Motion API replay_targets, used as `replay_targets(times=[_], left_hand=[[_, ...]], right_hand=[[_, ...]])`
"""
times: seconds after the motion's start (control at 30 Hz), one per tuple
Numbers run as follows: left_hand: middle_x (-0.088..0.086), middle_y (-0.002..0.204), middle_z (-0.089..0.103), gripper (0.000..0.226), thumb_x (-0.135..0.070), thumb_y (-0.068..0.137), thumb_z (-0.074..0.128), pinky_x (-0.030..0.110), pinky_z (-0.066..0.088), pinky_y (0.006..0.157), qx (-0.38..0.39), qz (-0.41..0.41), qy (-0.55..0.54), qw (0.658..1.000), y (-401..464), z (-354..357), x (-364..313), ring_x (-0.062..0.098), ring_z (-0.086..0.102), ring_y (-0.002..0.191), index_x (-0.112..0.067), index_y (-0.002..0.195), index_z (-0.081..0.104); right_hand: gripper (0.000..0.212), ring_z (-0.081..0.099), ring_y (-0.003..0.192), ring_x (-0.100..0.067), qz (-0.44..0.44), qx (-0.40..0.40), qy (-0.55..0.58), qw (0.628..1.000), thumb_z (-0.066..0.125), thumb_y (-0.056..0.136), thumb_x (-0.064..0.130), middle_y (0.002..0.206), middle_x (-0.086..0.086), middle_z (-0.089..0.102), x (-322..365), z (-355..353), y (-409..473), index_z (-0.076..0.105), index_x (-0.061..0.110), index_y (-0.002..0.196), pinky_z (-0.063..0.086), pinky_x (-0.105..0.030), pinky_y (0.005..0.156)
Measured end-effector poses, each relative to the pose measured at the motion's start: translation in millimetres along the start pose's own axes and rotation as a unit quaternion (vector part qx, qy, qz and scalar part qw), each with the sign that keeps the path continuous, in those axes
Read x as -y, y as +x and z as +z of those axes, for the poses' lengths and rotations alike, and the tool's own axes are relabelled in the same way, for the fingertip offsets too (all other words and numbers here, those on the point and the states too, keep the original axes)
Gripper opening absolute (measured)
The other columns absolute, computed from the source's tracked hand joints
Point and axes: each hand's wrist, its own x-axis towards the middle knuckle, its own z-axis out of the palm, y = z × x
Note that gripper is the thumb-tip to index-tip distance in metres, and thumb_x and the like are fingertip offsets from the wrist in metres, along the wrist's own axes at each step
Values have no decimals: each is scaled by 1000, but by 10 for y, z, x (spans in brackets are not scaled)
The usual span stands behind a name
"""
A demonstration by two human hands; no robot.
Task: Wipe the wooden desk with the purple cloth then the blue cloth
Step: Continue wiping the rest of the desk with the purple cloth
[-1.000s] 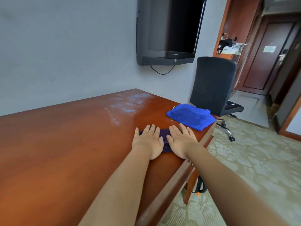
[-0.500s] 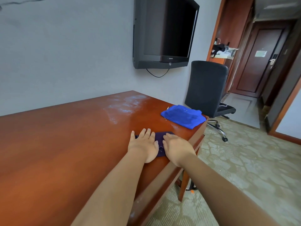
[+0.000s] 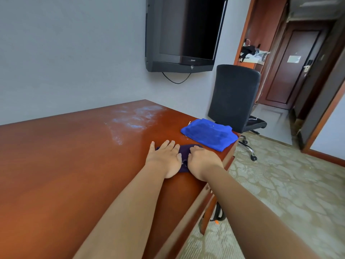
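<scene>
**Desk editor:** What does the frame show?

**Photographer:** A person leans over a wooden desk (image 3: 71, 165), both hands on a purple cloth (image 3: 183, 156) near the desk's right edge. The left hand (image 3: 165, 158) lies flat, fingers straight, pressing the cloth down. The right hand (image 3: 202, 161) rests on the cloth's right half with its fingers bent at the knuckles; whether they bunch the fabric or only press it cannot be told from here.

**Desk editor:** And the second cloth?

**Photographer:** The blue cloth (image 3: 209, 134) sits folded at the far right corner of the desk, just beyond the hands and untouched. A black office chair (image 3: 235, 98) stands past that corner, and a television (image 3: 183, 32) hangs on the wall above.

**Desk editor:** Where does the job stand?

**Photographer:** Early, by the look of it. A pale, dusty smear (image 3: 134, 120) remains on the far side of the top, left of the blue cloth, and the wide left stretch of the desk lies well apart from the purple cloth.

**Desk editor:** What would a good pass need?

**Photographer:** Flat palms and even pressure, with the cloth kept spread rather than balled. Long overlapping strokes should carry it left and far, through the smear. The strokes should steer clear of the blue cloth, which lies close enough to the edge to be nudged off.
</scene>
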Motion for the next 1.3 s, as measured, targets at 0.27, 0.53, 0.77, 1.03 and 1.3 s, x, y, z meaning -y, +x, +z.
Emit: replay_targets(times=[0.27, 0.53, 0.77, 1.03, 1.3], left_hand=[[-2, 161, -3, 53, -35, 103, 8, 52, -6, 117, -3, -20, 15, 1000, 555, -12, 238, 14, -5, 148, -18, 153, 4], [-1, 161, -3, 54, -35, 103, 8, 54, -5, 117, -6, -50, 10, 999, 863, -20, 351, 16, -6, 148, -17, 153, 4], [0, 161, -4, 54, -36, 103, 9, 52, -5, 117, 0, -67, 12, 998, 652, -34, 246, 16, -5, 148, -16, 153, 4], [-1, 161, -5, 55, -35, 102, 9, 51, -5, 117, 11, -64, 12, 998, 38, -14, -33, 16, -6, 148, -16, 153, 3], [-2, 161, -6, 54, -35, 103, 8, 50, -5, 118, 21, -56, 8, 998, -468, 1, -236, 14, -8, 147, -18, 153, 1]], right_hand=[[45, 35, 135, -21, -23, -34, -1, 999, 21, 104, 23, 150, -7, 36, -9, -1, 589, 35, 7, 143, 29, -32, 107], [47, 32, 138, -20, -27, -35, 21, 999, 23, 104, 25, 153, -5, 32, -7, 13, 996, 29, 10, 147, 30, -35, 108], [45, 38, 135, -23, -29, -36, 26, 999, 24, 103, 23, 150, -7, 36, 0, 0, 777, 34, 8, 144, 36, -36, 107], [45, 37, 135, -21, -32, -27, 35, 998, 24, 103, 25, 150, -6, 36, -38, 18, 123, 36, 8, 143, 32, -32, 106], [46, 31, 139, -22, -17, -5, 14, 1000, 20, 104, 25, 153, -10, 31, -20, 46, -390, 33, 5, 143, 30, -33, 109]])
